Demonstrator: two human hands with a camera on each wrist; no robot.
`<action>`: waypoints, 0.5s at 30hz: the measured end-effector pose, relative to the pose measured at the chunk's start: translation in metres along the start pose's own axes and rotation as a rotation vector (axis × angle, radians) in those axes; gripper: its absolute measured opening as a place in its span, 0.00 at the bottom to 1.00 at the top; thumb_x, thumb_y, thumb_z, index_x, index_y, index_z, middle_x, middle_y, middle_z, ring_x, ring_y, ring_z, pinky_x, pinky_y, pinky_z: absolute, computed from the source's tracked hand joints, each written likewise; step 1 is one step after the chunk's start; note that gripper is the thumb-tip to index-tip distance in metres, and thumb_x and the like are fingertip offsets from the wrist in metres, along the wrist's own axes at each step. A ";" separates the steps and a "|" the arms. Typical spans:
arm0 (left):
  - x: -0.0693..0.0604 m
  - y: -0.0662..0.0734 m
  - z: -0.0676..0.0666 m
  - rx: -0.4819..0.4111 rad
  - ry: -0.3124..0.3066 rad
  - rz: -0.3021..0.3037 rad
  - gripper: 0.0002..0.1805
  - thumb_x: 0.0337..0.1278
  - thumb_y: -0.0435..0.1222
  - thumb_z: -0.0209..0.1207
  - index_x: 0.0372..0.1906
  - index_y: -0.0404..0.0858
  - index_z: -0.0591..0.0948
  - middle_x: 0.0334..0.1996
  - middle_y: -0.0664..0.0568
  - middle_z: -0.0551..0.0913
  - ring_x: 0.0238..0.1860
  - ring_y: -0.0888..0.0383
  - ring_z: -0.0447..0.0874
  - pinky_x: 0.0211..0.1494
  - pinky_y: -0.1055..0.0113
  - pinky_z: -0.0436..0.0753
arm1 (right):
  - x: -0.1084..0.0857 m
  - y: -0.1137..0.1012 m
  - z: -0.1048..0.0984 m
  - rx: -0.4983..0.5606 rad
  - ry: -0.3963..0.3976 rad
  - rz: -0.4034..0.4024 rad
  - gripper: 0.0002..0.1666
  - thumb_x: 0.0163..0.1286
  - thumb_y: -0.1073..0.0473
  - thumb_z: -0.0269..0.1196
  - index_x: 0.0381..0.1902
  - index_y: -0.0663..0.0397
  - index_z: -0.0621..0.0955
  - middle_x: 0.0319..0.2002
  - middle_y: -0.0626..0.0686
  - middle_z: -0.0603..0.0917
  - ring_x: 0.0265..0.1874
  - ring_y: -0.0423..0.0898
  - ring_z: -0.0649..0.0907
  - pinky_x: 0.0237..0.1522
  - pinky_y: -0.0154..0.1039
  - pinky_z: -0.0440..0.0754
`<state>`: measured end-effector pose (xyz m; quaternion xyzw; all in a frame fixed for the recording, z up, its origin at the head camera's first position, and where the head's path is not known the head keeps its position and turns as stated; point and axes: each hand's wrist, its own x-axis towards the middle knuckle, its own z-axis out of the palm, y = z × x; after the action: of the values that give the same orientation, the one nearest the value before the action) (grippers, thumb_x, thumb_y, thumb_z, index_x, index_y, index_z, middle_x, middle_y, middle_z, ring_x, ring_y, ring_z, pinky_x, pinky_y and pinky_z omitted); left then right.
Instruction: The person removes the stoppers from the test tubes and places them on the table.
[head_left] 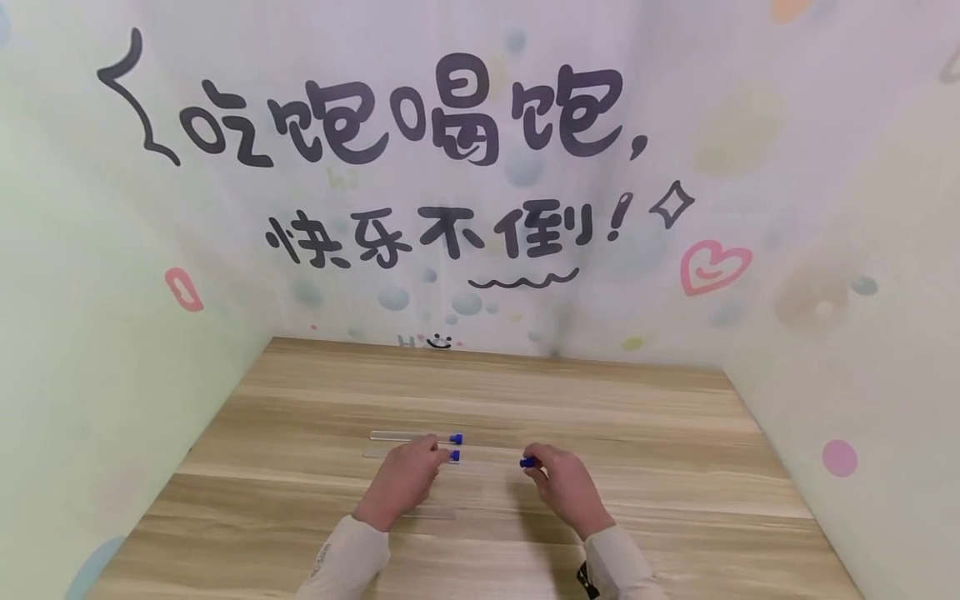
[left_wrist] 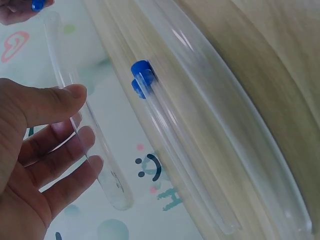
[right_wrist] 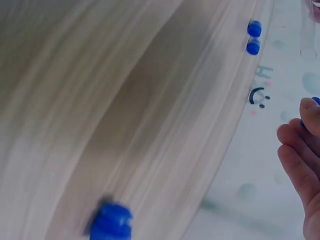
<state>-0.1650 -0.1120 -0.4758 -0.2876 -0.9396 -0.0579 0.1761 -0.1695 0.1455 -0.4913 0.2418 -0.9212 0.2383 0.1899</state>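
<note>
My left hand [head_left: 401, 479] pinches a clear, uncapped test tube [left_wrist: 116, 187] between thumb and fingers, its rounded end pointing away from the right hand. My right hand [head_left: 566, 483] holds a small blue cap [head_left: 527, 462] at its fingertips, a short gap from the tube's mouth. Two clear tubes with blue caps [head_left: 456, 438] lie side by side just beyond the left hand. Nearer me, another clear tube [left_wrist: 225, 110] lies on the table; no cap shows on the part in view. A loose blue cap [right_wrist: 111, 222] sits on the table in the right wrist view.
The wood-grain table [head_left: 660, 417] is enclosed at the back and sides by printed walls. Dark lettering and a pink heart [head_left: 715, 267] mark the back wall [head_left: 450, 183]. White sleeves cover both forearms.
</note>
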 end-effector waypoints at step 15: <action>-0.009 -0.014 0.003 0.024 -0.014 -0.042 0.09 0.45 0.24 0.65 0.31 0.41 0.84 0.26 0.53 0.77 0.27 0.60 0.77 0.26 0.70 0.77 | -0.011 0.038 -0.029 -0.095 0.025 0.101 0.13 0.50 0.68 0.72 0.33 0.54 0.81 0.32 0.49 0.83 0.30 0.44 0.83 0.32 0.40 0.81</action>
<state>-0.1666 -0.1272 -0.4825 -0.2659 -0.9473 -0.0482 0.1717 -0.1741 0.1937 -0.4861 0.1825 -0.9401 0.2067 0.2003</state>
